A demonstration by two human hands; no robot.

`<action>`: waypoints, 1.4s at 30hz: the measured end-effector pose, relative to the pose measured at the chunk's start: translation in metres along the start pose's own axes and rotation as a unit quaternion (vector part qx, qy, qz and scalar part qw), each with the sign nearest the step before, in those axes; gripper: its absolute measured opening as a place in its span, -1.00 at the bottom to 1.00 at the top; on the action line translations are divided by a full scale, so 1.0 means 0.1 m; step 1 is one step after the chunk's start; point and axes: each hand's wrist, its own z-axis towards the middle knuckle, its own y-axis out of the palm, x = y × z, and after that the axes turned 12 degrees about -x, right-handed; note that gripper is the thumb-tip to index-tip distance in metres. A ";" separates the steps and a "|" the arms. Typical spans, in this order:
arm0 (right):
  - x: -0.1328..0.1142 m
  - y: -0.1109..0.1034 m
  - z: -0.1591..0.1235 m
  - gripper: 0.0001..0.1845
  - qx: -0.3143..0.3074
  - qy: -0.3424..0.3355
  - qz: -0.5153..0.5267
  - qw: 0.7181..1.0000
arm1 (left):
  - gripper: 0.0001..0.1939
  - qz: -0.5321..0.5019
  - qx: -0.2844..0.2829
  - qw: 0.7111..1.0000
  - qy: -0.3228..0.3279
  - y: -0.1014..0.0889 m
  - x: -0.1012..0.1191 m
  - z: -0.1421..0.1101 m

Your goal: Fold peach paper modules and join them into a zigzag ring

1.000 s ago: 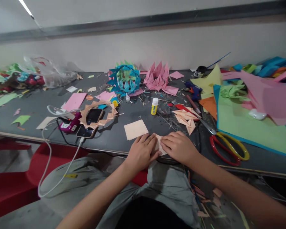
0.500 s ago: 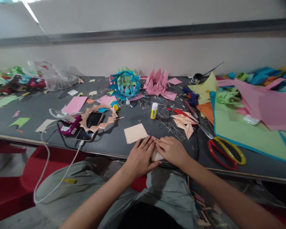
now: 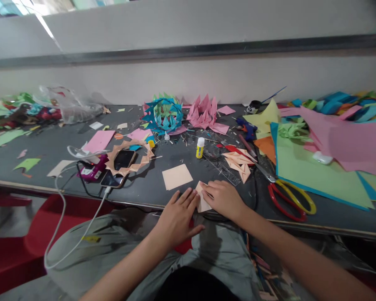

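A small peach folded paper [image 3: 203, 200] lies at the near edge of the dark table [image 3: 44, 146]. My right hand [image 3: 224, 198] presses down on it with fingers curled over its right part. My left hand [image 3: 177, 215] rests just left of it, fingers stretched out and together, fingertips touching the paper's left edge. A flat peach paper square [image 3: 176, 176] lies just beyond my left hand. A pile of folded peach pieces [image 3: 240, 161] sits beyond my right hand.
Red-and-yellow scissors [image 3: 290, 198] lie to the right, near large green and pink sheets [image 3: 316, 163]. A glue stick [image 3: 199, 147], a phone [image 3: 119, 165] inside a peach paper ring, a charging cable [image 3: 62, 217], and blue and pink paper flowers [image 3: 166, 113] stand further back.
My left hand has slid back toward the table edge, off the folded paper. The paper's left part now shows. My right hand stays pressed on it.
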 end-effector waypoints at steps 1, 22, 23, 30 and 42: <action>0.00 0.00 0.00 -0.67 -0.003 0.000 0.003 1.000 | -0.30 -0.003 0.000 1.000 -0.001 0.00 0.00 -0.02; 0.17 -0.01 -0.23 -0.81 0.094 -0.144 0.142 0.975 | -0.80 -0.083 0.148 0.983 -0.063 -0.06 0.13 0.19; 0.20 -0.02 -0.24 -0.80 0.106 -0.144 0.146 0.973 | -0.80 -0.099 0.160 0.980 -0.059 -0.08 0.11 0.19; 0.34 -0.13 -0.18 -0.71 0.088 -0.183 0.230 0.952 | -0.67 -0.314 0.195 0.924 -0.102 -0.24 -0.08 0.30; 0.14 -0.03 -0.03 -0.68 0.084 0.098 0.508 0.851 | -0.75 -0.442 0.153 0.867 -0.173 -0.11 -0.09 0.42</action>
